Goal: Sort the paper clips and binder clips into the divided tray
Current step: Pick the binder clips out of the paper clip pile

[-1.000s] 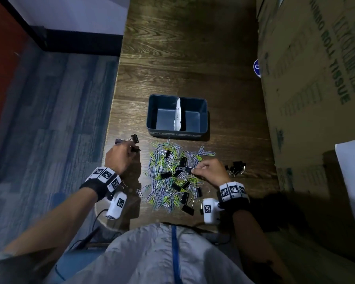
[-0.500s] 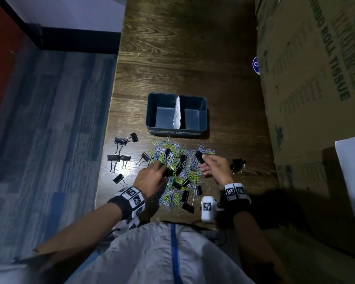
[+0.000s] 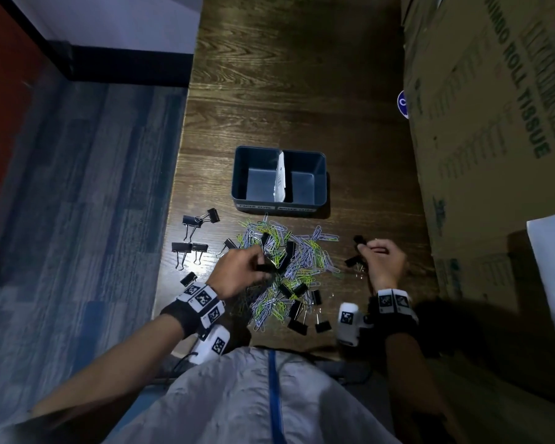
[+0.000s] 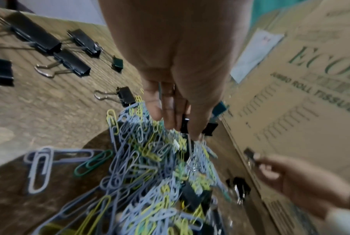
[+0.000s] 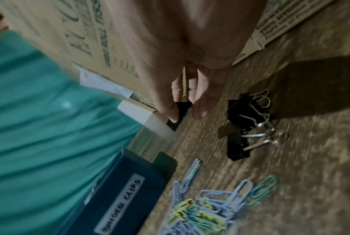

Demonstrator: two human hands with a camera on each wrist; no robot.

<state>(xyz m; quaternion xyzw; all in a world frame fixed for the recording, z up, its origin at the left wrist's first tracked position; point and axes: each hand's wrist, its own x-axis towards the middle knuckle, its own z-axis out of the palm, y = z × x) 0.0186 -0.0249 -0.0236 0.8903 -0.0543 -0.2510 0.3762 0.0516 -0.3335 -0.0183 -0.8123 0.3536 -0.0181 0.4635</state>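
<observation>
While both compartments of the divided tray (image 3: 237,174) sit bare on the wooden table (image 3: 302,75), we are at the picking-out stage, pulling binder clips from the mixed heap. Our left hand (image 3: 237,270) is down in the heap of paper clips (image 3: 295,261), thumb and fingers pinching a black binder clip (image 4: 185,125) whose wire handle hangs among the coloured clips. Our right hand (image 3: 382,261) is off to the right of the heap, fingertips pinching another black binder clip (image 5: 180,111) above the table, just beside a small cluster of binder clips (image 5: 244,127) lying there. More binder clips (image 3: 193,238) lie spread to the left of the heap, and several remain half buried along its near edge. The tray stands just beyond the heap, its front labels facing us; the right one seems to read binder clips, though it is blurred. We judge the sort barely begun. Next we need to lift the left clip free without dragging tangled paper clips along, and eventually carry the binder clips to their labelled compartment.
</observation>
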